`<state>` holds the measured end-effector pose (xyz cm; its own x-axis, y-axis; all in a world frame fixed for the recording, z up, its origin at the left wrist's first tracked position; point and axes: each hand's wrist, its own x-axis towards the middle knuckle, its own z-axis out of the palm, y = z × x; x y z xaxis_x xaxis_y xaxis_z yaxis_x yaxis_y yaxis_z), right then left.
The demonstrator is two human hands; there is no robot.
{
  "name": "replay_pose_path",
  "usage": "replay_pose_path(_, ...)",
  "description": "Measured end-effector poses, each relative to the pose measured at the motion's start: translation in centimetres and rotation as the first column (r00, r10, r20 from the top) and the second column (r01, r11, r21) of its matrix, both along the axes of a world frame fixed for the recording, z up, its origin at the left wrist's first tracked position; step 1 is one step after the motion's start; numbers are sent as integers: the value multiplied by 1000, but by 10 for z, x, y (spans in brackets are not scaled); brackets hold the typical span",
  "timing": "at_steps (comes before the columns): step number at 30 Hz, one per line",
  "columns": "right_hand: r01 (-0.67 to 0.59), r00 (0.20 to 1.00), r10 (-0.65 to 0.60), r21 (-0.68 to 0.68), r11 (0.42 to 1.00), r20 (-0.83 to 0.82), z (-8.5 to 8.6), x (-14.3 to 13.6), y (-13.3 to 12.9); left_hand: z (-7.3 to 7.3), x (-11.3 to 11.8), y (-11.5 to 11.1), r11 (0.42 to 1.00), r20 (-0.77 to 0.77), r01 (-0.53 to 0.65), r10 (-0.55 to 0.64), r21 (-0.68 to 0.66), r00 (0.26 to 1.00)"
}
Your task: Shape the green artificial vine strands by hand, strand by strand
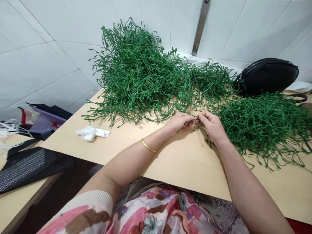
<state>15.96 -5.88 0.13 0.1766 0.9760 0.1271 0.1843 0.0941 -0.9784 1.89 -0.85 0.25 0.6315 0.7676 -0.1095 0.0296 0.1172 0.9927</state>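
Fingertips closed on thin green plastic-looking stems

The left hand has its thumb and fingers shut on a little bit of the stems. The right hand pinches there too, with its thumb and pointing finger pressed close. The two hands are near each other, over the pale tan wooden-looking table. A shiny yellow bangle goes around the left arm.

I cannot make out any writing on the things around.

Going by a clock with the hands in the middle, a big messy green pile sits from ten to twelve o'clock. Its loose ends come right up by the fingers. A second bushy green pile is at three o'clock, just beside the right arm, so that side is crowded. At two o'clock, a round-topped shiny black bag stands behind the second pile, which hides its bottom part.

At twelve o'clock, a gray metal strip runs down the white tiled wall. Crumpled white stuff lies at nine o'clock. Farther out that way are purple cloth and a black patterned thing.
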Motion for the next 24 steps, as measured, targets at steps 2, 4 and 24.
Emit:
replay_pose_path(2,-65,998,65,8,998,0,3,-3,-3,-1,1,-1,1000,12,-4,4,9,1000)
replay_pose_path(4,-128,992,128,-9,992,-16,6,-5,-6,-3,2,-2,999,30,-18,17,30,999)
replay_pose_path(24,-40,978,69,-145,989,198,6,-11,-9,-9,13,-6,954,191,-257,283,-154,940)
